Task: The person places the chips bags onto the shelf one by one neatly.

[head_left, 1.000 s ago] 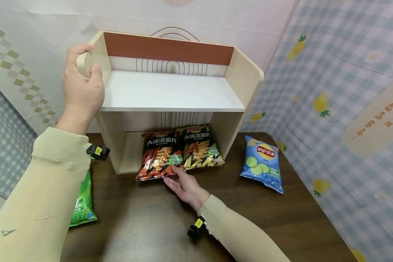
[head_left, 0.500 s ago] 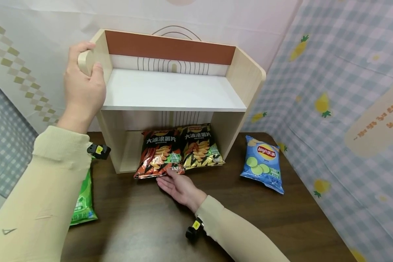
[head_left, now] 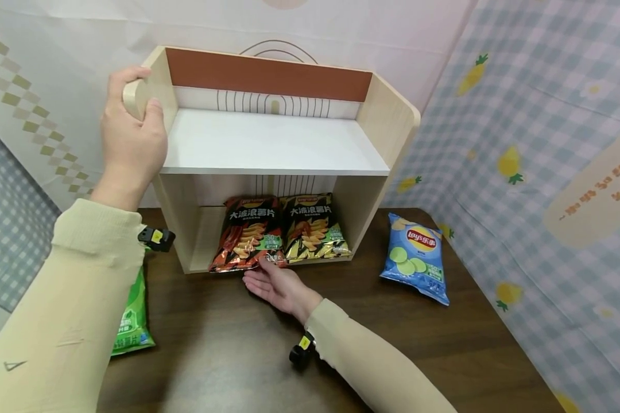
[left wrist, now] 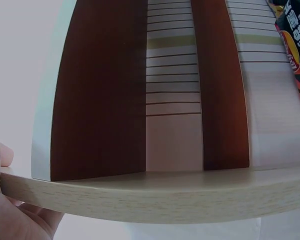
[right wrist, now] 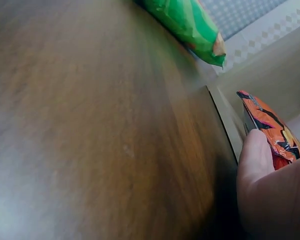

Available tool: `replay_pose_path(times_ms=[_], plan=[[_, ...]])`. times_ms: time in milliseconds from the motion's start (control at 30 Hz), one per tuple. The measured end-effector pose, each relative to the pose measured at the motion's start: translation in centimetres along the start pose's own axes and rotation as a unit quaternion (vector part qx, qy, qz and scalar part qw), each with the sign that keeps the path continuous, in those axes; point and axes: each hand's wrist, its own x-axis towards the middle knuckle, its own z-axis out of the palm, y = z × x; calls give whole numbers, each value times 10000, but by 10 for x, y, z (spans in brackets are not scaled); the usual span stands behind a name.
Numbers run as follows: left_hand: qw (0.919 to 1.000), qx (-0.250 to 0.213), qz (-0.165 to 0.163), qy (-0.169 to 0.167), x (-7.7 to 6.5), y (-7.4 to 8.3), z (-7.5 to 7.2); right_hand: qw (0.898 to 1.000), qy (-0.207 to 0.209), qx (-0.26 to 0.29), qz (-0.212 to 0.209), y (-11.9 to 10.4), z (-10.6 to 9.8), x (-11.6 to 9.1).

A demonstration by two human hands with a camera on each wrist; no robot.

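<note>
At the upper left, my left hand (head_left: 131, 129) grips the top of the side panel of a small wooden shelf (head_left: 276, 140), fingers behind and thumb in front. My right hand (head_left: 281, 287) is at the front of the lower compartment. Its thumb touches the bottom edge of a red-and-black bag of chips (head_left: 248, 232), while its straight fingers lie below, palm partly up. Beside that bag, a yellow-and-black bag of chips (head_left: 314, 226) leans in the same compartment. In the right wrist view, the thumb (right wrist: 257, 150) meets the bag's orange corner.
A blue bag of chips (head_left: 415, 258) lies on the dark wooden table (head_left: 227, 355), right of the shelf. Partly hidden by the left sleeve, a green bag of chips (head_left: 133, 318) lies at the left. Patterned cloth (head_left: 527, 143) hangs behind and to the right.
The red-and-black bag has moved back into the lower compartment, and the yellow-and-black one sits slightly farther in. My right hand has shifted a little left and forward. The left hand keeps its grip.
</note>
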Motion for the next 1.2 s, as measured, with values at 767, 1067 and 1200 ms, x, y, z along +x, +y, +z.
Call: replay_pose_path(times_ms=[767, 1067, 1200], plan=[[9998, 118, -41, -143, -3, 5, 5, 8015, 625, -5487, -2295, -81, -109, -89], [9999, 9, -94, -144, -2, 3, 3, 7475, 1356, -5928, -2675, -122, -160, -118], [9999, -6, -76, -85, -2, 3, 3, 7367, 1646, -5967, -2723, -137, -177, -125]])
